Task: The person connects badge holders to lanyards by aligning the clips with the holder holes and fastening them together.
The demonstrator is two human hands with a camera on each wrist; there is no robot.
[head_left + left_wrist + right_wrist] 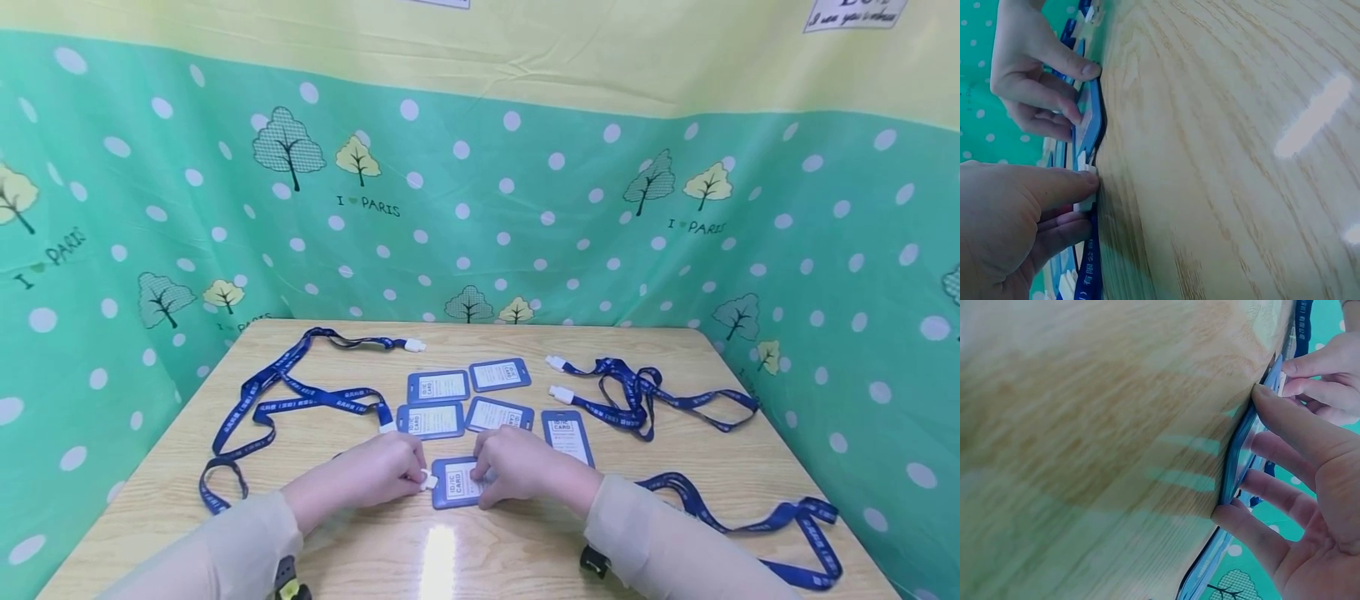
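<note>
In the head view, a blue card holder with a white printed card lies flat near the front middle of the table. My left hand pinches the white plastic clip of a blue lanyard between thumb and fingers, at the holder's left end. That lanyard's printed strap trails from the clip in the left wrist view. From the other side, my right hand holds the card holder, its thumb on the near edge and fingers across it. Whether clip and holder are joined is too small to tell.
Several more blue card holders lie just behind the hands. Blue lanyards with white clips are spread at the left. More lanyards lie at the back right, and another by the right forearm. A patterned curtain hangs behind the wooden table.
</note>
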